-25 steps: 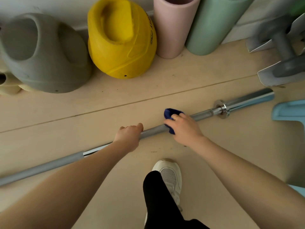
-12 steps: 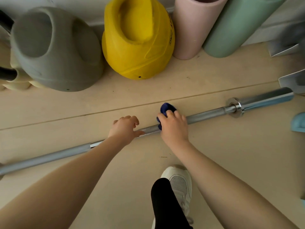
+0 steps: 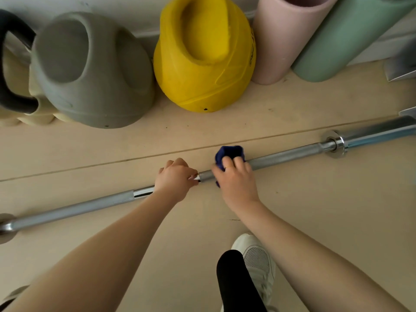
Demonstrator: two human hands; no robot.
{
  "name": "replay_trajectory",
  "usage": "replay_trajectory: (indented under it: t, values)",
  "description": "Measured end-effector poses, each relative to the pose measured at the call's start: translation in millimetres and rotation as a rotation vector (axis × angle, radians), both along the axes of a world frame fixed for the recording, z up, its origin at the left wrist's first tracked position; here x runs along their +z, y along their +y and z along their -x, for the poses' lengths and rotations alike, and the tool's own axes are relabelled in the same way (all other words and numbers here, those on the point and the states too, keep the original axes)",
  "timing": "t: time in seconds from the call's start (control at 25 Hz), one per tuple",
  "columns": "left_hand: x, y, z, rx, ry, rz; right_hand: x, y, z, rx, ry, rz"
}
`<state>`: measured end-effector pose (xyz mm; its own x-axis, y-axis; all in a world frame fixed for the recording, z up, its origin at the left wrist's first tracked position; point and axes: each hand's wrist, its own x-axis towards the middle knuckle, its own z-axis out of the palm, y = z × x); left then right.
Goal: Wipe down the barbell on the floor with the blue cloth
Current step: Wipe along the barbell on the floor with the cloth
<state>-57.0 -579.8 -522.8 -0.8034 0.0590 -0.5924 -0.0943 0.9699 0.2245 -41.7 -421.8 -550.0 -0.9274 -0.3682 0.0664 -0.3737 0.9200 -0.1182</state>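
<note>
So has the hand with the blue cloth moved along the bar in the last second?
Yes. The right hand and blue cloth slid along the barbell, away from its collar, toward the left hand.

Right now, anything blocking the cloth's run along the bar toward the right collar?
Nothing visible. The right hand holds the blue cloth on the barbell, and the shaft is bare up to the collar. The left hand grips the bar on the other side.
</note>
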Motion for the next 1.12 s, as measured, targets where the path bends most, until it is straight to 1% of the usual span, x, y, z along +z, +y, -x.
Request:
replay_trajectory:
  t: [0.08,0.12,0.16,0.2,0.28,0.32,0.36,0.4,0.48,0.52,0.56,0.6,0.64,0.68,0.72,0.76,0.8,0.84,0.88,0.92,1.0,1.04,1.08,1.12]
  values:
    - [0,2,4,-0.043,-0.020,0.042,-2,4,-7,0.232,0.056,0.024]
    - [-1,4,5,-0.065,-0.031,0.065,-3,13,2,0.347,0.091,0.009]
    - [-3,4,5,-0.078,-0.042,0.079,-3,27,13,0.388,0.097,-0.023]
    - [-5,4,6,-0.081,-0.055,0.081,-4,44,24,0.308,0.097,-0.033]
    - [-6,2,8,-0.068,-0.070,0.091,-2,66,33,-0.104,0.048,-0.010]
    - [-6,2,8,-0.061,-0.058,0.100,-3,66,28,-0.242,0.008,0.013]
    - [-5,4,7,-0.058,-0.044,0.106,-6,59,21,-0.284,-0.025,0.038]
    - [-5,7,5,-0.056,-0.029,0.105,-8,50,13,-0.242,-0.058,0.054]
    - [-5,14,1,-0.056,-0.003,0.105,-6,52,13,-0.063,-0.037,0.055]
    - [-6,16,0,-0.056,0.012,0.113,-5,64,22,-0.019,-0.008,0.032]
    - [-6,17,1,-0.056,0.035,0.119,-4,80,33,-0.066,0.007,0.022]
    - [-4,16,2,-0.069,0.047,0.138,-5,93,40,-0.225,-0.009,0.034]
    - [-2,15,3,-0.122,0.073,0.154,-6,102,44,-0.444,-0.055,0.072]
    - [1,17,3,-0.229,0.157,0.136,-5,104,44,-0.652,-0.102,0.126]
    - [3,22,2,-0.379,0.241,0.087,-4,99,43,-0.733,-0.125,0.164]
    - [5,29,2,-0.531,0.304,0.033,-6,94,39,-0.645,-0.114,0.157]
    - [2,36,2,-0.660,0.347,0.004,-7,94,35,-0.477,-0.109,0.135]
    - [1,46,4,-0.740,0.388,-0.005,-8,102,34,-0.316,-0.101,0.127]
    - [-1,57,7,-0.764,0.385,-0.005,-8,119,38,-0.234,-0.106,0.143]
    - [-3,69,11,-0.761,0.378,-0.007,-8,139,45,-0.268,-0.125,0.183]
    - [-4,91,18,-0.732,0.362,0.041,-7,161,57,-0.603,-0.125,0.272]
    - [-2,98,22,-0.708,0.353,0.065,-4,156,58,-0.740,-0.116,0.282]
    - [-2,102,26,-0.680,0.345,0.087,-3,145,58,-0.764,-0.101,0.241]
    - [0,105,32,-0.641,0.323,0.104,-5,134,56,-0.689,-0.079,0.170]
